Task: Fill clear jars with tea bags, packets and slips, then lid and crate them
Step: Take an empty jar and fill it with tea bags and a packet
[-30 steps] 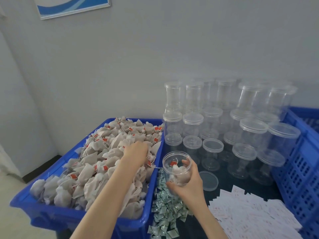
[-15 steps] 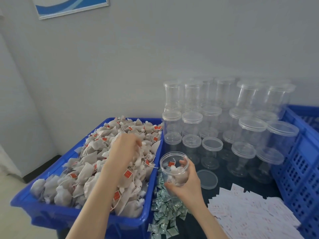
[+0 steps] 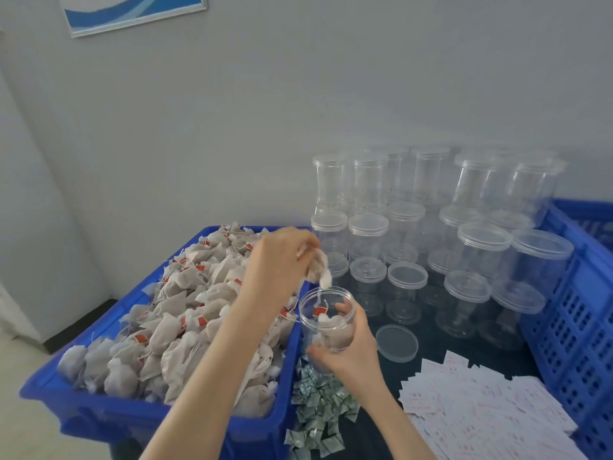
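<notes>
My left hand (image 3: 278, 263) is up over the right edge of the blue bin (image 3: 139, 416), fingers curled and pinching a tea bag (image 3: 319, 270) that dangles just above the mouth of the open jar (image 3: 326, 318). My right hand (image 3: 348, 351) grips that jar from the side and below, fingers wrapped round its clear wall; a few tea bags with a red tag already lie inside it, and it has no lid on. The bin at my left is heaped with grey-white tea bags (image 3: 185, 320), many showing small red tags. Between the bin and my right wrist, a pile of small green-and-silver packets (image 3: 318, 413) lies on the dark surface (image 3: 374, 436). One loose clear lid (image 3: 397, 342) lies flat on the surface just right of the jar I hold. Nearer me on the right, white paper slips (image 3: 481, 406) with faint red print are spread in an overlapping sheet. Behind all this stand rows of empty clear jars (image 3: 431, 227), most with lids on, stacked in tiers against the wall. A blue slotted crate (image 3: 577, 313) stands at the far right edge. The wall (image 3: 298, 94) behind is plain pale grey, with the lower corner of a framed blue-and-white picture (image 3: 132, 11) at upper left, and pale floor shows at the left past the bin.
</notes>
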Motion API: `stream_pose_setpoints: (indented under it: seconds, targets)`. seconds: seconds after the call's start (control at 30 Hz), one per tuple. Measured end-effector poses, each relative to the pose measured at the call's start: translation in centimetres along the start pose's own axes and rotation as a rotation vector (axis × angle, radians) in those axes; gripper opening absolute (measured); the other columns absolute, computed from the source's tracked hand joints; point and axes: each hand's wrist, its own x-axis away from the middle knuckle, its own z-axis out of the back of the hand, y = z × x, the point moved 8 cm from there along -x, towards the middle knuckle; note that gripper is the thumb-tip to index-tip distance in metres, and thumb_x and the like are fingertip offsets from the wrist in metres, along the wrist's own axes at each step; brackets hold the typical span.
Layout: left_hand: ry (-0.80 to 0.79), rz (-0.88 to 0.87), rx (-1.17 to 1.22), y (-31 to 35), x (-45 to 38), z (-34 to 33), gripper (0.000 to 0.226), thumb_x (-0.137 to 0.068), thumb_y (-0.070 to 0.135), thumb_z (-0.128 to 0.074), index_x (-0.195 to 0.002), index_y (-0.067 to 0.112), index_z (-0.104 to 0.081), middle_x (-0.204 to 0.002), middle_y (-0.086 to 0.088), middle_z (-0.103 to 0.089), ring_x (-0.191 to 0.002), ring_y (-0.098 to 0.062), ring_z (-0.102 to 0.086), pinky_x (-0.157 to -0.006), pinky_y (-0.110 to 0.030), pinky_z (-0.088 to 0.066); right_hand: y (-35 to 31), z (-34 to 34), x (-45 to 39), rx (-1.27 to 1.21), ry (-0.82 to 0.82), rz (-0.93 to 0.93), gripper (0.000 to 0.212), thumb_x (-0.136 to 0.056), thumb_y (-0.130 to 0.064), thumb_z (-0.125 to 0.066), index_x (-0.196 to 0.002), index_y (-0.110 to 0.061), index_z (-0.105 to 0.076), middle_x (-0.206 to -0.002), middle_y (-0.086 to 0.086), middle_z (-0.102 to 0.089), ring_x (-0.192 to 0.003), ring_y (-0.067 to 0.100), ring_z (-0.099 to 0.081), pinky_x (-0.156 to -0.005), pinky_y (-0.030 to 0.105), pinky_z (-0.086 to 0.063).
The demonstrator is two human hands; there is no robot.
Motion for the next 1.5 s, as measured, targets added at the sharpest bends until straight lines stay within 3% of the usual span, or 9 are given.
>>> stream_pose_setpoints:
  seconds: [0.13, 0.23, 0.4, 0.53, 0.63, 0.8, 1.0, 1.27, 1.5]
  targets:
    - [-0.422, 0.025, -0.092, 0.2, 1.5, -7.0, 0.009, -0.083, 0.022, -0.067, -0.088, 0.023, -0.074, -0.075, 0.011, -0.063, -0.071, -0.007, -0.058, -0.08, -0.024, -0.051, -0.3, 0.5, -0.2, -0.047, 0.026, 0.006, 0.086, -0.051, -0.027, -0.088, -0.116, -0.063, -0.044, -0.112, -0.02, -0.067, -0.103, 0.002, -0.065, -0.08, 0.016, -0.053]
    - [-0.722, -0.024, -0.194, 0.4, 2.8, -10.7, 0.016, -0.085, 0.018, -0.064, -0.094, 0.02, -0.077, -0.086, 0.004, -0.072, -0.08, -0.015, -0.063, -0.077, -0.023, -0.048, -0.6, 1.0, -0.3, -0.04, 0.035, 0.036, 0.085, -0.05, -0.027, -0.086, -0.113, -0.067, -0.044, -0.109, -0.021, -0.068, -0.098, 0.001, -0.068, -0.073, 0.011, -0.052]
    - [-0.832, -0.071, -0.197, 0.3, 3.4, -12.3, 0.019, -0.089, 0.016, -0.06, -0.097, 0.018, -0.077, -0.09, 0.001, -0.072, -0.077, -0.014, -0.06, -0.081, -0.026, -0.048, 0.3, 1.1, -0.2, -0.037, 0.028, 0.014, 0.086, -0.047, -0.029, -0.087, -0.11, -0.068, -0.043, -0.109, -0.014, -0.069, -0.099, 0.005, -0.069, -0.076, 0.017, -0.055]
    - [-0.608, 0.021, -0.033, -0.9, 1.8, -9.8, 0.021, -0.09, 0.022, -0.057, -0.08, 0.019, -0.075, -0.067, 0.007, -0.061, -0.055, -0.007, -0.047, -0.066, -0.03, -0.052, 0.7, 1.3, -0.2, -0.042, 0.036, -0.011, 0.091, -0.046, -0.035, -0.088, -0.122, -0.054, -0.043, -0.114, -0.014, -0.066, -0.103, 0.005, -0.067, -0.085, 0.023, -0.056]
    - [-0.393, 0.195, -0.137, -5.7, -0.1, -6.7, 0.021, -0.091, 0.022, -0.061, -0.109, 0.024, -0.071, -0.095, 0.009, -0.069, -0.08, -0.005, -0.063, -0.077, -0.023, -0.052, 0.9, 1.5, -0.2, -0.036, 0.033, -0.017, 0.092, -0.044, -0.036, -0.09, -0.125, -0.044, -0.046, -0.112, -0.028, -0.062, -0.104, -0.002, -0.064, -0.08, 0.012, -0.052]
    - [-0.678, 0.325, -0.621, -12.4, 1.9, -6.8, 0.03, -0.089, 0.013, -0.056, -0.117, 0.021, -0.064, -0.106, 0.001, -0.064, -0.089, -0.016, -0.061, -0.067, -0.025, -0.048, 1.5, 1.5, -0.2, -0.052, 0.017, -0.05, 0.098, -0.043, -0.031, -0.094, -0.128, -0.041, -0.046, -0.115, -0.023, -0.062, -0.107, 0.0, -0.063, -0.086, 0.019, -0.055]
    - [-0.535, 0.29, -0.677, -13.2, 1.1, -4.7, 0.025, -0.084, 0.007, -0.052, -0.09, 0.023, -0.07, -0.089, 0.003, -0.066, -0.075, -0.015, -0.062, -0.06, -0.025, -0.048, 1.5, 0.9, -0.1, -0.051, 0.006, -0.046, 0.091, -0.054, -0.011, -0.094, -0.122, -0.046, -0.045, -0.117, -0.02, -0.06, -0.103, 0.0, -0.065, -0.08, 0.017, -0.055]
    - [-0.093, 0.318, -0.27, -11.6, 0.0, 0.9, 0.019, -0.089, 0.017, -0.057, -0.092, 0.029, -0.071, -0.082, 0.01, -0.066, -0.073, -0.012, -0.059, -0.058, -0.025, -0.041, 1.0, 0.3, 0.1, -0.046, -0.016, -0.033, 0.092, -0.056, -0.011, -0.094, -0.127, -0.042, -0.045, -0.123, -0.016, -0.058, -0.111, 0.003, -0.062, -0.093, 0.032, -0.056]
    - [-0.004, 0.162, 0.165, -4.5, -1.2, 2.6, 0.017, -0.084, 0.018, -0.066, -0.093, 0.031, -0.072, -0.08, 0.017, -0.069, -0.076, 0.003, -0.062, -0.065, -0.005, -0.041, 0.5, -0.2, 0.4, -0.029, -0.023, -0.003, 0.093, -0.055, -0.013, -0.094, -0.129, -0.039, -0.044, -0.122, -0.014, -0.059, -0.113, 0.004, -0.061, -0.094, 0.031, -0.056]
